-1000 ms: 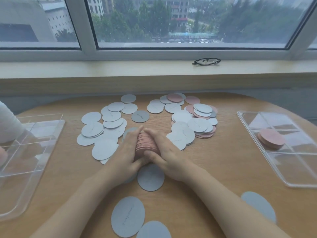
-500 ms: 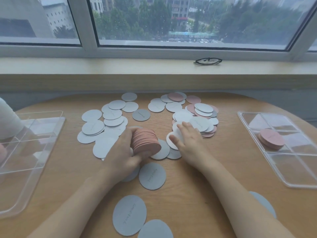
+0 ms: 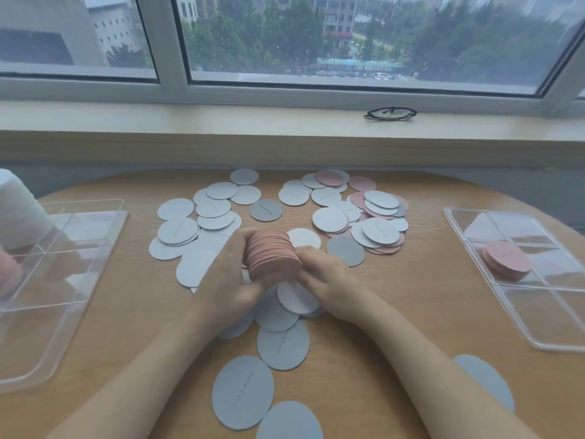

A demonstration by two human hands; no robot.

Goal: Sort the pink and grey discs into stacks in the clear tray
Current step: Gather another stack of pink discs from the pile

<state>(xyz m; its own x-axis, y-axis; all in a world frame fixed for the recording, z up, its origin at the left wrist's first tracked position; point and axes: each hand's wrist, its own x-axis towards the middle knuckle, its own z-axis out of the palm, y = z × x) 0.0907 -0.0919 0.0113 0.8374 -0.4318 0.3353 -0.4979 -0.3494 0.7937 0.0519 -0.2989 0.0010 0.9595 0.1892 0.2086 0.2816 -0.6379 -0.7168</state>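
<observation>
A thick stack of pink discs (image 3: 272, 256) is held just above the round wooden table (image 3: 395, 312), tilted on edge. My left hand (image 3: 226, 280) grips it from the left and below. My right hand (image 3: 326, 278) holds its right side with curled fingers. Several grey discs (image 3: 202, 223) lie scattered at the back left, and a mixed pink and grey pile (image 3: 370, 217) sits at the back right. A clear divided tray (image 3: 535, 315) at the right holds a short pink stack (image 3: 506, 259).
A second clear tray (image 3: 41, 312) stands at the left, with another person's white sleeve (image 3: 19, 210) over it. Large grey discs (image 3: 243, 391) lie near the front edge. Glasses (image 3: 390, 113) rest on the window sill.
My right hand left the discs at the right and came back to the pink stack. The stack now sits between both hands, a little more to the right.
</observation>
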